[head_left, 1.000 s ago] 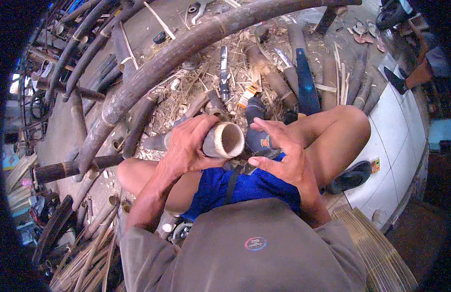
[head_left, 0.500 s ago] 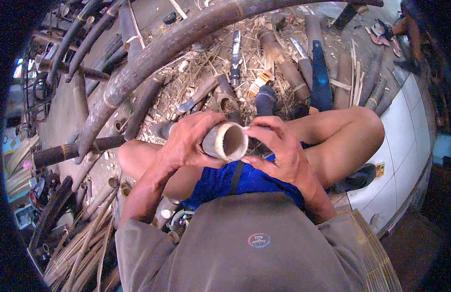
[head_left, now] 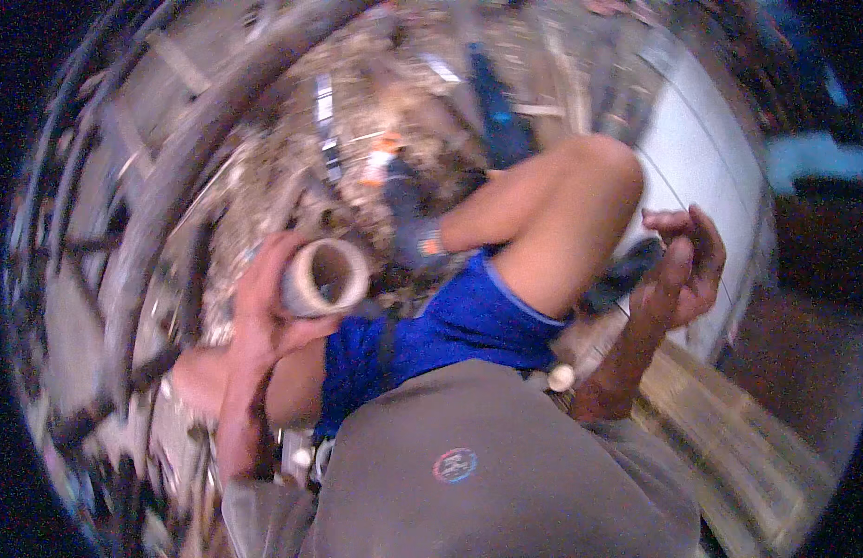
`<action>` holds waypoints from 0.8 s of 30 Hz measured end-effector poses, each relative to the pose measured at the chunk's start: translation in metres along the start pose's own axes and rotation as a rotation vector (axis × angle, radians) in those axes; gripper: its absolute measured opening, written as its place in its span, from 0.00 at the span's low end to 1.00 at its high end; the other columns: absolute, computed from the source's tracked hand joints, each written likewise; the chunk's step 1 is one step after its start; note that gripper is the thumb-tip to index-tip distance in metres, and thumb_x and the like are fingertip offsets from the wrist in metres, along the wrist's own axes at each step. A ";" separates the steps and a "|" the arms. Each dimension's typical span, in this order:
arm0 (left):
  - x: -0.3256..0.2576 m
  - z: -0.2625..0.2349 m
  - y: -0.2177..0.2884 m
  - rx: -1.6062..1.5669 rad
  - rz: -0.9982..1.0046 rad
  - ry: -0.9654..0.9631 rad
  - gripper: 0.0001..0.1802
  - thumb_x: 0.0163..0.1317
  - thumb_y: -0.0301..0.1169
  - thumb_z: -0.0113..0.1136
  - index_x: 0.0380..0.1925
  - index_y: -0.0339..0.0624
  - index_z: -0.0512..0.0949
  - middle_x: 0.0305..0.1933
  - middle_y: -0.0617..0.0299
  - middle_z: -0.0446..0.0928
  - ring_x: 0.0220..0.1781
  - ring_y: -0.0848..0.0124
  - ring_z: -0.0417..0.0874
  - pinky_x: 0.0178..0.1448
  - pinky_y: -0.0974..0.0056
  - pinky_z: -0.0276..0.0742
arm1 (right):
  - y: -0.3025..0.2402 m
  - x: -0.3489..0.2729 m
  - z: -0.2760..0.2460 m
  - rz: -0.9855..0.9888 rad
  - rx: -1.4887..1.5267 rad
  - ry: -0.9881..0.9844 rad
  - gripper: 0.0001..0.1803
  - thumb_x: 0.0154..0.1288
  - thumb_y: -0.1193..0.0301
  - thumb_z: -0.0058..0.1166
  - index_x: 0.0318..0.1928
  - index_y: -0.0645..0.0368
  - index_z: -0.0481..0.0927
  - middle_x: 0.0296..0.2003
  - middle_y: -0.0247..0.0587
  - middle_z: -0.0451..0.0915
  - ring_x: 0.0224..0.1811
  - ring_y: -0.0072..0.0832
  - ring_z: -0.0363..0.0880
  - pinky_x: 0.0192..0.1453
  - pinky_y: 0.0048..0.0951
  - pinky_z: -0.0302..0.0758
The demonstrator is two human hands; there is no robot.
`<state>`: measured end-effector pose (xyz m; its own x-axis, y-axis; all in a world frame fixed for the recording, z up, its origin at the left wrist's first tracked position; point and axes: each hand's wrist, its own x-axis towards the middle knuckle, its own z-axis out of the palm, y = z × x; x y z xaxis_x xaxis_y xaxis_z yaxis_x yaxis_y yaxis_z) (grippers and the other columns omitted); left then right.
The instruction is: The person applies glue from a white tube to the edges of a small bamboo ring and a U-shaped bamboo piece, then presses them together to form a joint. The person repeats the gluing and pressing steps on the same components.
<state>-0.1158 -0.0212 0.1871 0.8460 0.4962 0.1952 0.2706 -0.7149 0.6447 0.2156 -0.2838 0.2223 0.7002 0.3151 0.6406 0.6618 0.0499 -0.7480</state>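
hollow, grey-brown bamboo tube with a pale cut rim is left of centre in the frame, its open end tilted up toward the camera. the bare left hand grips it from its left side, fingers wrapped around the wall, thumb below. the bare right hand is well apart at the right of the frame, raised, its fingers loosely curled with a gap to the thumb; blur hides finer detail. behind that hand lie white floor tiles and a dark sandal. bright blue cloth shorts fill the middle, above a grey-brown shirt. at upper centre, pale wood shavings surround a narrow silver-and-black tool and an orange-and-white packet. a long, thick, brown bamboo pole curves through the upper left. yellowish slatted matting lies lower right.
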 end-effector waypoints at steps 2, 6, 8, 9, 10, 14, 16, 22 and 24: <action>0.002 0.001 0.007 -0.096 -0.130 -0.012 0.44 0.40 0.45 0.83 0.58 0.37 0.76 0.54 0.46 0.80 0.57 0.46 0.83 0.62 0.50 0.78 | 0.025 0.018 -0.032 0.150 -0.116 0.206 0.15 0.77 0.71 0.54 0.57 0.69 0.78 0.37 0.45 0.84 0.38 0.31 0.83 0.50 0.35 0.82; 0.016 0.005 0.016 -0.152 -0.223 -0.119 0.41 0.41 0.38 0.80 0.58 0.37 0.75 0.52 0.47 0.79 0.55 0.49 0.83 0.60 0.54 0.78 | 0.119 -0.025 -0.106 0.432 -0.347 0.325 0.14 0.75 0.69 0.57 0.53 0.67 0.82 0.35 0.40 0.84 0.38 0.27 0.82 0.48 0.31 0.79; 0.020 0.006 0.016 -0.271 -0.280 -0.176 0.41 0.42 0.34 0.79 0.58 0.37 0.74 0.52 0.49 0.79 0.55 0.52 0.83 0.60 0.55 0.78 | 0.193 -0.087 -0.139 0.495 -0.437 0.293 0.13 0.74 0.69 0.57 0.51 0.66 0.82 0.34 0.38 0.83 0.35 0.24 0.82 0.41 0.28 0.79; 0.021 0.009 0.010 -0.255 -0.277 -0.171 0.40 0.42 0.33 0.79 0.59 0.37 0.74 0.52 0.49 0.80 0.55 0.53 0.83 0.60 0.56 0.78 | 0.230 -0.120 -0.148 0.484 -0.457 0.292 0.12 0.74 0.69 0.58 0.50 0.65 0.82 0.32 0.35 0.83 0.31 0.19 0.81 0.34 0.24 0.79; 0.020 0.013 0.003 -0.236 -0.281 -0.166 0.40 0.42 0.31 0.78 0.59 0.37 0.74 0.52 0.50 0.80 0.56 0.55 0.83 0.60 0.57 0.78 | 0.258 -0.150 -0.154 0.546 -0.499 0.199 0.14 0.72 0.69 0.58 0.52 0.66 0.81 0.33 0.36 0.84 0.30 0.20 0.81 0.33 0.25 0.79; 0.015 0.023 -0.009 -0.185 -0.329 -0.129 0.38 0.44 0.26 0.76 0.60 0.38 0.74 0.53 0.53 0.80 0.57 0.62 0.83 0.62 0.58 0.77 | 0.311 -0.199 -0.127 0.712 -0.600 0.137 0.23 0.69 0.69 0.58 0.59 0.69 0.78 0.37 0.42 0.86 0.28 0.24 0.82 0.30 0.27 0.79; 0.016 0.024 -0.009 -0.165 -0.332 -0.130 0.38 0.45 0.27 0.76 0.60 0.39 0.74 0.53 0.53 0.81 0.57 0.61 0.83 0.63 0.58 0.77 | 0.320 -0.195 -0.119 0.750 -0.621 0.172 0.26 0.69 0.67 0.59 0.62 0.71 0.76 0.39 0.45 0.86 0.29 0.26 0.83 0.31 0.28 0.80; 0.010 0.011 -0.001 -0.106 -0.299 -0.062 0.39 0.46 0.31 0.78 0.62 0.42 0.75 0.56 0.51 0.83 0.59 0.56 0.84 0.65 0.55 0.77 | 0.298 -0.136 -0.090 1.000 -0.460 0.209 0.30 0.68 0.63 0.63 0.62 0.73 0.73 0.45 0.56 0.87 0.37 0.38 0.88 0.41 0.35 0.84; 0.003 0.000 0.007 0.007 -0.244 -0.047 0.41 0.45 0.35 0.78 0.63 0.43 0.75 0.57 0.49 0.82 0.61 0.52 0.84 0.66 0.52 0.76 | 0.303 -0.123 -0.080 1.007 -0.436 0.194 0.29 0.69 0.62 0.62 0.60 0.73 0.74 0.45 0.56 0.87 0.37 0.38 0.88 0.40 0.35 0.84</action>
<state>-0.1116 -0.0245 0.1923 0.7758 0.6310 -0.0001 0.4720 -0.5803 0.6637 0.3514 -0.3838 -0.0696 0.9750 -0.1309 -0.1795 -0.2211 -0.4943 -0.8407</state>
